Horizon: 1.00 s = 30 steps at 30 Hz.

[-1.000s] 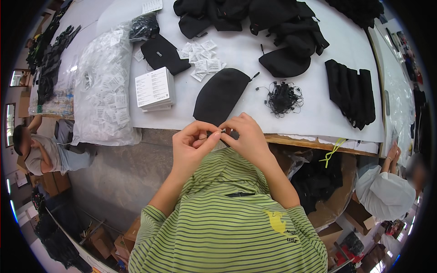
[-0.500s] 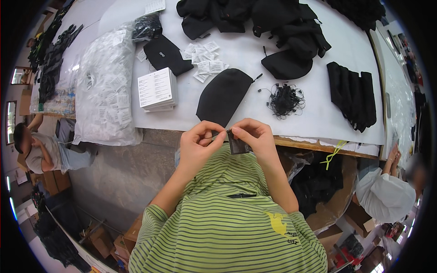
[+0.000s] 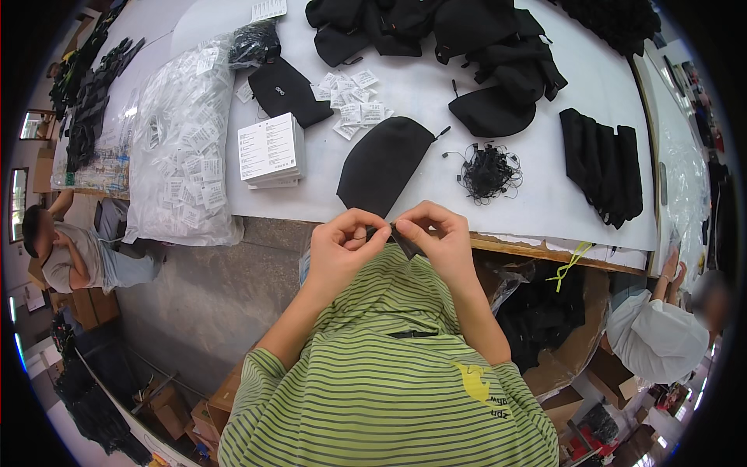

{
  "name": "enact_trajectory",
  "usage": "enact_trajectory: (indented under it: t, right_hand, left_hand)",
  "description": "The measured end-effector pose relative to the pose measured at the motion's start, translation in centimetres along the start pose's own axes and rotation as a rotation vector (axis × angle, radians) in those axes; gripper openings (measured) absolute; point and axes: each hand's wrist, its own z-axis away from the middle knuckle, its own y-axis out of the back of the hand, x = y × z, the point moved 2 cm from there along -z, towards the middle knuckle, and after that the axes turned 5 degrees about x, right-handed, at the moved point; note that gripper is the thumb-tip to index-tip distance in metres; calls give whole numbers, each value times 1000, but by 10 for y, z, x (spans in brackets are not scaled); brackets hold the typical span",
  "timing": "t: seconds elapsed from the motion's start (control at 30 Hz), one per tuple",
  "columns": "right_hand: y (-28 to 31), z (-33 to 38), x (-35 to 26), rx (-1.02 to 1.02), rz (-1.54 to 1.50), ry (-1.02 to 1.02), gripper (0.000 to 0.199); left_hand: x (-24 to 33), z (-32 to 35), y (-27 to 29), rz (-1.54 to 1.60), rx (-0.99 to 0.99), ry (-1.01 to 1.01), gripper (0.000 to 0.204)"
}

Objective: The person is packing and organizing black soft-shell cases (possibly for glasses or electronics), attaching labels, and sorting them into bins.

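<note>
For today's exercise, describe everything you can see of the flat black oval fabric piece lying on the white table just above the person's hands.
The flat black oval fabric piece looks like soft matte cloth, a rounded, elongated shape lying flat and slanted, its narrow lower end reaching the near edge of the white table. A thin black cord sticks out at its upper right. It lies apart from the stack of white printed cards on its left and the tangle of black cords on its right. Neither hand touches it.
</note>
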Motion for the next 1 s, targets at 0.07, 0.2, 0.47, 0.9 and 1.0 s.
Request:
enact_trajectory:
  t: [0.07,0.2,0.47,0.9,1.0]
  right_hand:
    - [1,0,-1,7,50,28,9]
    - [4,2,3,12,64,88,9]
    - [0,13,-1,147,-111,86,7]
    - [35,-33,44,60,-190,8,23]
    - [37,-44,73,77,-85,-117,40]
  left_hand:
    - [2,1,-1,-24,1,-14,6]
    - [6,1,-3,-13,-16,1,7]
    - [8,0,-11,5,-39,-18,7]
    - [22,0,-12,-46,-69,-122,8]
    - [24,2,-18,-41,-171,-123,9]
